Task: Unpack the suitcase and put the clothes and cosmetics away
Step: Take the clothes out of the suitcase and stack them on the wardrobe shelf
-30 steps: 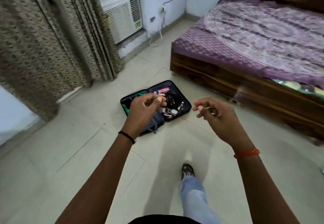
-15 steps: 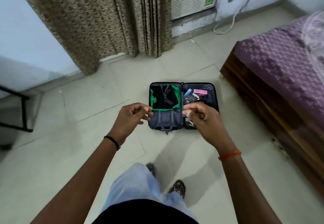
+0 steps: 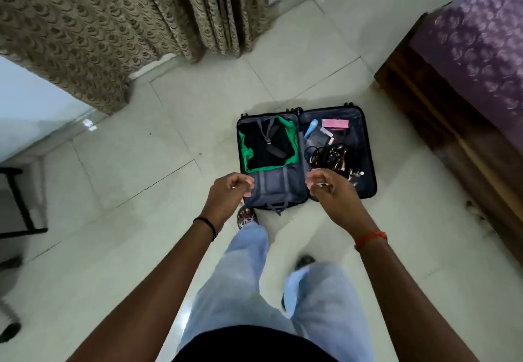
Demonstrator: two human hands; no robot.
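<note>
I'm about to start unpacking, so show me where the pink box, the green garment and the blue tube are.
pink box [image 3: 335, 123]: head view, middle of its top face.
green garment [image 3: 293, 146]: head view, its right edge beside the black clothing.
blue tube [image 3: 310, 128]: head view, middle of its body.

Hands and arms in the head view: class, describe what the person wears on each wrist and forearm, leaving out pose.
Both forearms are bare, with no sleeves showing. The left hand has a thin black band around its wrist. The right hand has an orange-red thread band around its wrist. No rings or watch can be made out.
</note>
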